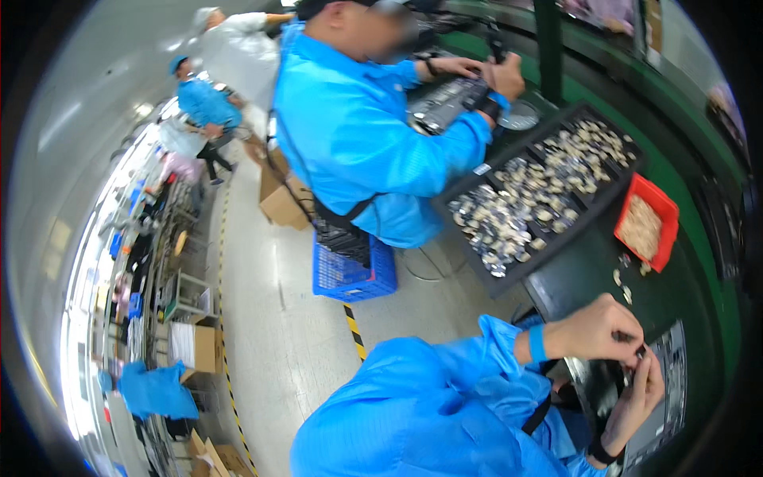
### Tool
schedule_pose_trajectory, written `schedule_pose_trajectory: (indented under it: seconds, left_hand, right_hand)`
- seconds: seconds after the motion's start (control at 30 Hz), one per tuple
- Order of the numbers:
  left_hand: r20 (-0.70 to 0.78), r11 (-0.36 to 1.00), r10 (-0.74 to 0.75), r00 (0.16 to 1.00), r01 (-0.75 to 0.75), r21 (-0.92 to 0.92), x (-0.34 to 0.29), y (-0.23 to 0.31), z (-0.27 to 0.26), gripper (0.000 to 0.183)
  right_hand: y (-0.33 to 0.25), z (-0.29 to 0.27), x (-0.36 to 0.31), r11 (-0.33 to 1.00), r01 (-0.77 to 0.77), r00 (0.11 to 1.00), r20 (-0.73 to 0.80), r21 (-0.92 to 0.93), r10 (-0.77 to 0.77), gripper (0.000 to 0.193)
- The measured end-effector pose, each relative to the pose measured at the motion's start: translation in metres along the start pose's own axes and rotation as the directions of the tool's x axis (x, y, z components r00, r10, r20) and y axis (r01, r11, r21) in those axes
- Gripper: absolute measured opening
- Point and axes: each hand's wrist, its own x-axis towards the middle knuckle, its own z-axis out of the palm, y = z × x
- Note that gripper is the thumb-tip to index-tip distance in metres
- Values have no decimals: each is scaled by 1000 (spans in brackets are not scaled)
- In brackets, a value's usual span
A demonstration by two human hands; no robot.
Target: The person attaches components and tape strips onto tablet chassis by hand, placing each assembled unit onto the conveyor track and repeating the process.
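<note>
A dark green workbench [584, 274] carries a black compartmented tray [548, 253], heaped with small pale and silvery pieces, beside a red bin [668, 230] of tan bits. A few loose pieces [626, 294] lie scattered just beside the bin, and a long, flat dark panel [677, 374] rests nearer the bench's end. On the grey floor [270, 286], a blue plastic crate [358, 282] stands near striped yellow-and-black tape [354, 332].

Both hands [600, 327] [636, 400] meet closely, curled inward.
</note>
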Motion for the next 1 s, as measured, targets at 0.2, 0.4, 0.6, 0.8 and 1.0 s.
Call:
schedule_pose_trajectory:
  seconds: [0.2, 0.4, 0.6, 0.8, 1.0]
  left_hand:
    - [-212, 851, 100, 972, 27, 524, 31, -12, -47, 8]
    - [-181, 705, 279, 943, -73, 706, 96, -36, -39, 28]
    - [204, 703, 176, 963, -268, 659, 38, 7, -8, 24]
    - [285, 694, 281, 916, -399, 599, 33, -18, 0, 19]
    - [345, 497, 528, 776, -612, 615, 42, -36, 4, 13]
  right_hand:
    - [-1, 19, 4, 992, -109, 994, 3, 56, 109, 33]
    - [-10, 0, 14, 993, -116, 990, -83, 2, 116, 34]
    - [-7, 9, 20, 986, -151, 989, 5, 67, 151, 25]
    - [-12, 7, 15, 938, 10, 1000, 6, -346, -9, 25]
    - [-1, -15, 19, 916, 92, 995, 70, -389, -70, 29]
